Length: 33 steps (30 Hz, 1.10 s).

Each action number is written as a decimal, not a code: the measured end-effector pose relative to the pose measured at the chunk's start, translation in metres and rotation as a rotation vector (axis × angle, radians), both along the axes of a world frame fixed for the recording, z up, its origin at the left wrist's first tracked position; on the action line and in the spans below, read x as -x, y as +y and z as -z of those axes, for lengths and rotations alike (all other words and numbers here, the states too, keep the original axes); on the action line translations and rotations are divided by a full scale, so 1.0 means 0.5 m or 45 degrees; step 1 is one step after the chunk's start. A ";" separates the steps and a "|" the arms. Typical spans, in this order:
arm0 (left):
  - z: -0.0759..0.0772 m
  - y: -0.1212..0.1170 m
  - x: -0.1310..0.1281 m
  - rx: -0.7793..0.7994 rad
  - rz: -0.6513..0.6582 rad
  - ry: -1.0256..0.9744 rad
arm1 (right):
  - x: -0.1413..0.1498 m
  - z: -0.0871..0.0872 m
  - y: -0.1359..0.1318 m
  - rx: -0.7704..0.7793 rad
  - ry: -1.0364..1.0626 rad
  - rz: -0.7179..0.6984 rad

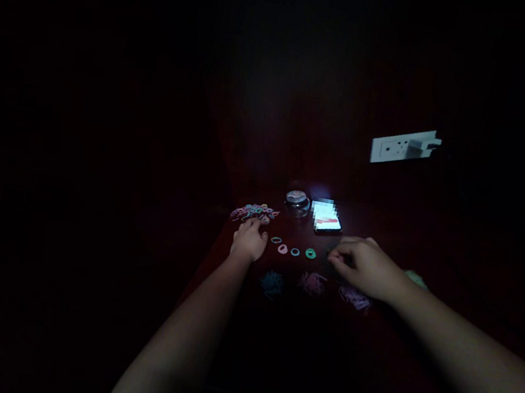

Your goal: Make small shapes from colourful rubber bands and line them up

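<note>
Three small colour piles (pixel 311 283) sit nearest, keep wrists off them. Right hand (pixel 366 266) half-curled, left hand (pixel 249 243) loosely bent by the mixed bands (pixel 254 210); can't tell if either's gripping. Tease singles out; lit phone (pixel 331 224) beyond probably helps.

Wht socket (pixel 392 150) on v. dk wall (pixel 281 118)

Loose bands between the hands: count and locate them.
4, left to right: teal band, pink band, blue band, green band nearest the right hand; shadow may hide others.
</note>
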<state>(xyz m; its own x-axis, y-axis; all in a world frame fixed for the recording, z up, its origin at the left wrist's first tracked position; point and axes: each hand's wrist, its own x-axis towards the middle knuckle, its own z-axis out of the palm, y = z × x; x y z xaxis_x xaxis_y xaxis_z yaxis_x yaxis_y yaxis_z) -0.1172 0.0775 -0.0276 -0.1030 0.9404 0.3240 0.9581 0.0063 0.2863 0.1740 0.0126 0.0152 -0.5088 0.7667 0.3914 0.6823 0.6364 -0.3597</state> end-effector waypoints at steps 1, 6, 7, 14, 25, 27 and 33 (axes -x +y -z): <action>0.001 0.011 0.001 0.003 0.025 0.013 | 0.000 0.001 0.001 -0.010 0.003 0.003; 0.002 0.072 0.009 0.070 0.074 0.011 | 0.003 0.005 0.002 -0.054 -0.001 0.046; 0.001 0.082 0.010 0.068 0.069 -0.026 | 0.004 0.004 0.002 -0.061 -0.004 0.051; 0.000 0.107 0.017 -0.016 0.046 -0.289 | 0.003 0.001 0.001 -0.107 -0.004 0.058; 0.018 0.085 0.061 -0.106 0.076 -0.900 | -0.001 0.000 0.009 -0.099 -0.027 0.058; 0.019 0.061 0.063 -0.084 0.113 -1.000 | 0.000 0.000 0.010 -0.101 -0.040 0.057; 0.008 -0.018 0.058 -0.064 0.211 -1.222 | 0.000 0.003 0.010 -0.098 -0.025 0.025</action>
<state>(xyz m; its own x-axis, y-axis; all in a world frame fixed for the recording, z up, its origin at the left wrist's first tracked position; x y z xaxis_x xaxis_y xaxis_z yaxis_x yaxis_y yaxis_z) -0.1459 0.0684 -0.0315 -0.2114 0.9543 0.2114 0.3049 -0.1412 0.9419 0.1741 0.0175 0.0135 -0.5020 0.7449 0.4395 0.7015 0.6479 -0.2969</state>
